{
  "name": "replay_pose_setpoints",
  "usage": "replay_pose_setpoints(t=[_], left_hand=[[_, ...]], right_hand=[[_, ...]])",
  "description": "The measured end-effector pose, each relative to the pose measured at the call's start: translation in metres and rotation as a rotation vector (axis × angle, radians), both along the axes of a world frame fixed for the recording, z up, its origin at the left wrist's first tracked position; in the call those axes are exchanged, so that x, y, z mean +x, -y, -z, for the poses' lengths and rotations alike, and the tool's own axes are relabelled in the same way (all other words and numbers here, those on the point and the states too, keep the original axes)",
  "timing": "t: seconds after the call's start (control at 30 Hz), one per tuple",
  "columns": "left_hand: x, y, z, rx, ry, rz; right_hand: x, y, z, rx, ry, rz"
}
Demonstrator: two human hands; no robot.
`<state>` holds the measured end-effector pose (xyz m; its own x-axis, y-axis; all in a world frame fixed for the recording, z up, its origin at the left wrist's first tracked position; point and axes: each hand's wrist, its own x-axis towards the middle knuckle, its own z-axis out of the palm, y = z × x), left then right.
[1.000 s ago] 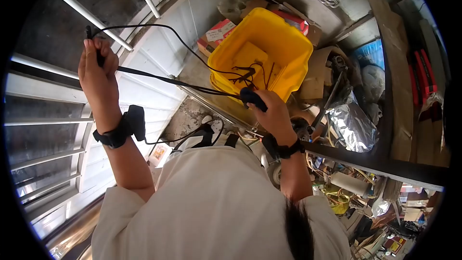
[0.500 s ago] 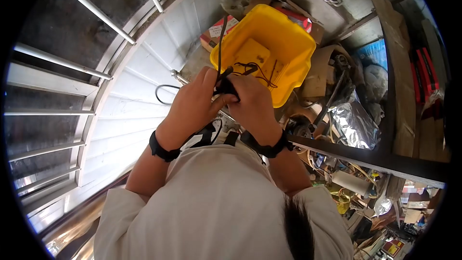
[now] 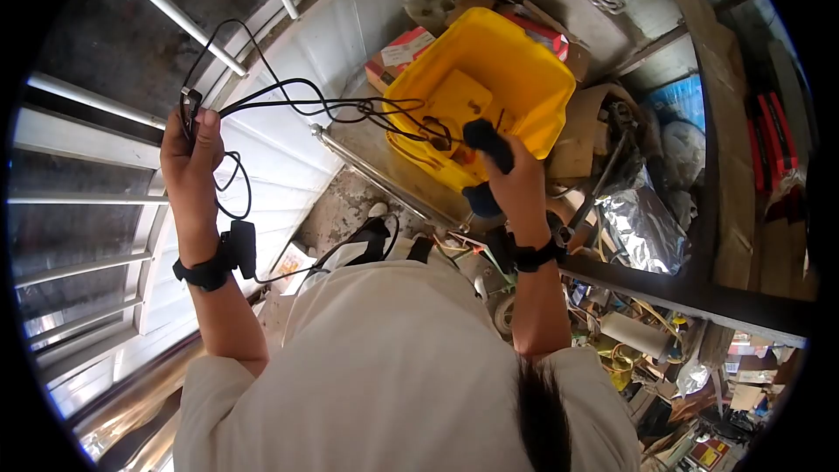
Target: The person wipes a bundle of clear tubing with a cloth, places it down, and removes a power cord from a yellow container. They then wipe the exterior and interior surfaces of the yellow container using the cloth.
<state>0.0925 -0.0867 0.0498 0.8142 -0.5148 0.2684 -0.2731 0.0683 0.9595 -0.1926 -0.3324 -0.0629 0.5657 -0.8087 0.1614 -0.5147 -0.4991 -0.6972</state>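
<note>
My left hand (image 3: 190, 162) is raised at the left, by the window bars, with its fingers closed around the end of a thin black cable (image 3: 288, 103). A dark connector with a shiny metal part (image 3: 190, 105) pokes out at its fingertips. Loops of the cable hang below that hand, and several strands stretch right, over the yellow plastic bin (image 3: 524, 105). At the bin's near edge my right hand (image 3: 522, 197) grips a dark, padded-looking object (image 3: 489, 144), whose exact kind I cannot make out. One part sticks out above the fingers and another below.
White wall panels and a barred window (image 3: 96, 105) stand at the left. A red and white box (image 3: 398, 57) sits beside the bin. To the right are silver foil packaging (image 3: 647, 223), cardboard (image 3: 577, 131) and a dark metal frame edge (image 3: 690, 295). Mixed clutter fills the lower right.
My hands were together over the bin's near edge. Now they are far apart, left hand up and left, right hand a little right, with the cable spread out between them.
</note>
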Motion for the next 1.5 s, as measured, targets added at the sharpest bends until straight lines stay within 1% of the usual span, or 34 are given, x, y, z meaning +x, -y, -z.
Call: replay_pose_setpoints(t=[0.03,0.07,0.1,0.17,0.27,0.37,0.47,0.57,0.67,0.7,0.77,0.8,0.83,0.9,0.93,0.97,1.0,1.1,1.13,1.17,1.23,1.3,1.37,1.4,1.5], left_hand=[[0.001,-0.003,-0.001,-0.011,-0.001,0.035],[-0.002,-0.003,0.002,0.016,-0.001,0.012],[-0.004,-0.002,0.005,0.040,0.000,-0.011],[-0.008,-0.002,0.013,0.071,-0.020,0.038],[-0.024,0.003,0.014,0.113,-0.056,0.055],[-0.035,0.001,0.016,0.155,-0.054,0.113],[-0.045,-0.004,0.018,0.129,-0.014,0.137],[-0.057,-0.005,0.013,0.029,0.042,0.158],[-0.054,-0.007,0.012,-0.004,0.103,0.145],[-0.045,-0.009,0.019,-0.027,0.046,0.090],[-0.046,-0.002,0.015,0.041,0.005,-0.066],[-0.040,-0.003,0.024,0.037,0.020,-0.060],[-0.041,0.001,0.029,0.061,-0.005,-0.117],[-0.037,0.002,0.048,0.077,-0.076,-0.058],[-0.040,0.003,0.055,0.108,-0.046,0.002],[-0.045,0.005,0.062,0.030,-0.111,0.126],[-0.055,0.011,0.062,-0.014,-0.097,0.182],[-0.081,0.026,0.057,-0.143,-0.110,0.368],[-0.089,0.028,0.053,-0.154,-0.183,0.364],[-0.092,0.027,0.057,-0.170,-0.210,0.359],[-0.101,0.025,0.056,-0.211,-0.344,0.286],[-0.114,0.027,0.041,-0.235,-0.431,0.208],[-0.117,0.022,0.046,-0.231,-0.479,0.099],[-0.118,0.018,0.047,-0.231,-0.495,0.063],[-0.116,0.009,0.056,-0.280,-0.470,0.006]], right_hand=[[0.000,-0.001,-0.007,0.100,0.031,0.049],[0.002,-0.001,-0.015,0.195,0.064,0.099],[0.004,-0.002,-0.023,0.188,0.115,0.111],[0.008,-0.009,-0.034,0.177,0.215,0.141],[0.015,-0.011,-0.033,0.237,0.492,0.026],[0.037,-0.019,-0.044,-0.037,0.512,-0.270],[0.062,-0.035,-0.040,-0.084,0.172,-0.449],[0.083,-0.040,0.004,-0.110,-0.250,-0.408],[0.088,-0.029,0.015,-0.219,-0.075,-0.295],[0.086,-0.028,0.008,-0.196,0.065,-0.247],[0.080,-0.027,-0.024,-0.144,0.337,-0.140],[0.079,-0.028,-0.038,-0.042,0.460,-0.117],[0.076,-0.029,-0.050,0.041,0.542,-0.154],[0.071,-0.034,-0.070,0.214,0.708,-0.230],[0.071,-0.039,-0.079,0.248,0.753,-0.270],[0.072,-0.045,-0.087,0.282,0.798,-0.311],[0.073,-0.051,-0.093,0.315,0.842,-0.353],[0.069,-0.062,-0.104,0.715,0.792,-0.433],[0.068,-0.063,-0.105,0.800,0.727,-0.458],[0.066,-0.064,-0.104,0.777,0.648,-0.496],[0.065,-0.068,-0.095,0.732,0.492,-0.576],[0.066,-0.074,-0.075,0.614,0.368,-0.688],[0.062,-0.085,-0.062,0.520,0.239,-0.754],[0.059,-0.091,-0.056,0.547,0.188,-0.776],[0.046,-0.106,-0.031,0.192,0.403,-0.698]])
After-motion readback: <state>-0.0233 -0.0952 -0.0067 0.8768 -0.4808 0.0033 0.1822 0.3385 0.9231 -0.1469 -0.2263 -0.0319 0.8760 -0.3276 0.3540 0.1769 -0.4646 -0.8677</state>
